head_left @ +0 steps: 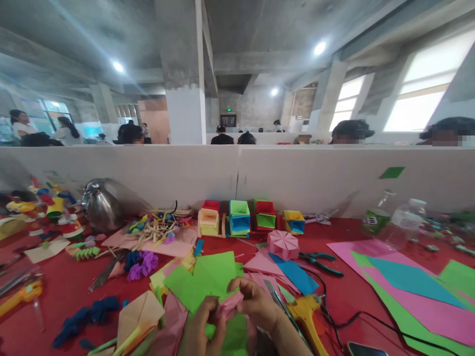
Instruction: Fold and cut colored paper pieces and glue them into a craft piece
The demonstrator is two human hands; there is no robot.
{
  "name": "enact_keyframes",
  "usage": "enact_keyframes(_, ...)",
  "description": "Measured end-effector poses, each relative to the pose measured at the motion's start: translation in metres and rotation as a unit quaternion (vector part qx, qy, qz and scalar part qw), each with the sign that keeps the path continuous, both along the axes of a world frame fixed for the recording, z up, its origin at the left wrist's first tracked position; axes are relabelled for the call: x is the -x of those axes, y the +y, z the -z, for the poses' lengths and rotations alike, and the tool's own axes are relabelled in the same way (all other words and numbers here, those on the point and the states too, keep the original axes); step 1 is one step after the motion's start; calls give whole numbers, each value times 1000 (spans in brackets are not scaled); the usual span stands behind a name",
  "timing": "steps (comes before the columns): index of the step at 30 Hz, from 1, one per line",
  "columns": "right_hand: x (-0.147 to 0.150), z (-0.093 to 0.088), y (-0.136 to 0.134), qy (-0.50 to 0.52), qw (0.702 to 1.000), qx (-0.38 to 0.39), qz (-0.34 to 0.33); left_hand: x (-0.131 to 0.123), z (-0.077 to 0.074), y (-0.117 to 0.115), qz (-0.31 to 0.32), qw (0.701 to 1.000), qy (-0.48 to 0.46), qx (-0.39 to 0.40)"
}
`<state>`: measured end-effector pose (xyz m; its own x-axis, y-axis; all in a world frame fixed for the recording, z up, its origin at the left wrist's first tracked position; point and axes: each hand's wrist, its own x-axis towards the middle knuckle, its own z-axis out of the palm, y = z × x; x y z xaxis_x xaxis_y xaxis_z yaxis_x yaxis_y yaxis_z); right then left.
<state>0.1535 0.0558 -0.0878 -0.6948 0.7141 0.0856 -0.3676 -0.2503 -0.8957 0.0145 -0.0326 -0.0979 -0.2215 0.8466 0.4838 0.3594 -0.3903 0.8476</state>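
Observation:
My left hand (202, 324) and my right hand (256, 304) meet at the bottom centre, both pinched on a small pink folded paper piece (230, 302) with green paper under it. Green paper sheets (208, 277) lie right behind the hands. A pink folded paper octagon (282, 244) sits further back. A yellow glue gun (306, 316) lies just right of my right wrist.
Small coloured paper boxes (239, 217) line the white partition (237, 173). Green-handled pliers (321, 262), large pink, blue and green sheets (408, 287), plastic bottles (404, 220), a phone (365, 349), a metal kettle (100, 205), sticks (159, 227) and craft scraps cover the red table (67, 287). People sit beyond the partition.

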Motion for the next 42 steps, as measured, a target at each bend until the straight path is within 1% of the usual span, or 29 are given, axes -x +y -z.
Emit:
enact_keyframes(3, -1, -11, 2, -56, 997, -33, 27, 5, 0, 2, -2, 998, -33, 50)
enact_keyframes(5, -6, -19, 9, -90, 990, -66, 83, 7, -1, 4, -5, 997, -43, 66)
enact_keyframes(6, -10, -23, 16, -105, 983, -83, 124, 8, -3, 4, -8, 997, -43, 68)
enact_keyframes(8, -20, -29, 35, -139, 960, -115, 213, 8, -5, 4, -14, 997, -41, 70)
enact_keyframes(11, -34, -32, 69, -204, 912, -141, 328, 7, -8, 3, -6, 997, -30, 76)
enact_keyframes(12, -36, -30, 80, -228, 896, -143, 353, 7, -8, 2, 0, 997, -24, 79)
enact_keyframes(14, -35, -25, 97, -274, 871, -145, 381, 7, -7, 3, 15, 996, -11, 82)
enact_keyframes(16, -28, -16, 109, -314, 856, -145, 385, 8, -4, 4, 27, 996, 0, 83)
enact_keyframes(18, -17, -7, 115, -344, 848, -147, 375, 9, -1, 6, 38, 996, 6, 75)
enact_keyframes(21, 0, 5, 122, -372, 845, -150, 353, 12, 4, 10, 50, 997, 14, 61)
enact_keyframes(25, 20, 11, 133, -395, 844, -148, 331, 14, 7, 14, 60, 996, 24, 66)
enact_keyframes(30, 34, 10, 145, -421, 836, -142, 321, 13, 10, 15, 58, 995, 35, 71)
enact_keyframes(35, 33, 5, 142, -435, 817, -146, 350, 14, 15, 16, 61, 994, 37, 78)
enact_keyframes(37, 27, 0, 136, -433, 809, -155, 365, 17, 13, 16, 56, 993, 67, 82)
enact_keyframes(39, 18, -5, 128, -432, 802, -166, 378, 21, 8, 16, 55, 986, 121, 99)
enact_keyframes(42, 6, -10, 111, -437, 795, -183, 378, 28, -1, 15, 69, 963, 217, 145)
